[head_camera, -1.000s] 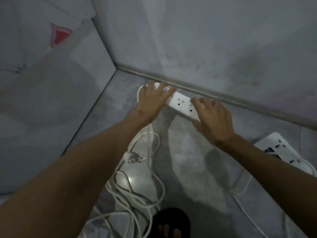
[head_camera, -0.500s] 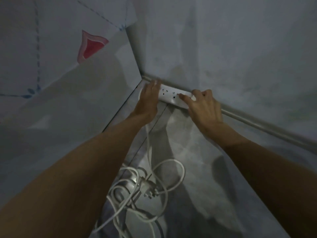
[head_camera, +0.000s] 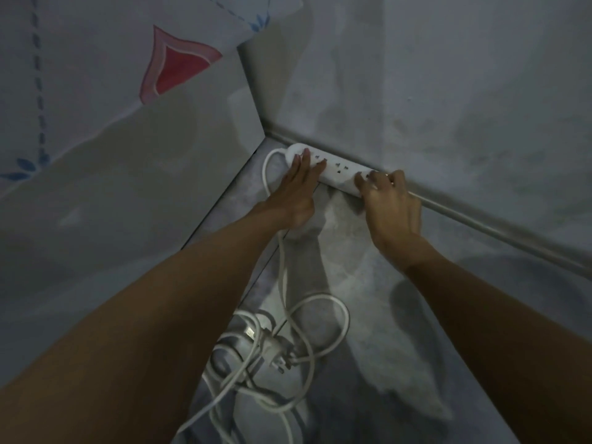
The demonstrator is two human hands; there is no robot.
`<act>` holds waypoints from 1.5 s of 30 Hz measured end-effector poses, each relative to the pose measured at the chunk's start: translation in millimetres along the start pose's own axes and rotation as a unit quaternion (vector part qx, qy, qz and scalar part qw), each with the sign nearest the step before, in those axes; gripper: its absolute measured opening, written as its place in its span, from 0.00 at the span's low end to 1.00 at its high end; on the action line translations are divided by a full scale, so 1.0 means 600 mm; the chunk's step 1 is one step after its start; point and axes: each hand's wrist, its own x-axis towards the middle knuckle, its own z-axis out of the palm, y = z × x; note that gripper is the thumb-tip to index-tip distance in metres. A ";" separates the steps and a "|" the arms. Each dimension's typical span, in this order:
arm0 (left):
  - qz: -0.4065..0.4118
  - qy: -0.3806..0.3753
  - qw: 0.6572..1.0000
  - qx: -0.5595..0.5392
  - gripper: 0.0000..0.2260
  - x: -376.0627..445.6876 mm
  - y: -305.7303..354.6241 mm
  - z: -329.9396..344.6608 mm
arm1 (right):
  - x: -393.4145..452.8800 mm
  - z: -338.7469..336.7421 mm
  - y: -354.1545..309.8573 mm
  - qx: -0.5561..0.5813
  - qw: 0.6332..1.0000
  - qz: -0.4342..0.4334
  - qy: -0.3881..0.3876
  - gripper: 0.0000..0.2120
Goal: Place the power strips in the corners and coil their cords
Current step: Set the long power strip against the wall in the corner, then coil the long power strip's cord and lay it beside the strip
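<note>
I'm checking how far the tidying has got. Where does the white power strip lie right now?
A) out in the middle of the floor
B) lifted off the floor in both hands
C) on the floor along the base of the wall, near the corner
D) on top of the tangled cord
C: the power strip lies flat against the wall's base by the corner, left hand and right hand resting on its two ends; the cord lies loose behind.

Two bare forearms, sleeveless to the frame edge, left hand (head_camera: 296,190) and right hand (head_camera: 389,206) ringless.

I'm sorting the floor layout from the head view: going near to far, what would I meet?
Tangled cord with its plug → left hand and right hand → power strip → wall base trim.
</note>
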 end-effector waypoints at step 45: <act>0.307 0.020 0.933 0.188 0.22 -0.367 0.018 0.054 | -0.311 -0.096 -0.010 0.222 0.956 -0.115 -0.154 0.19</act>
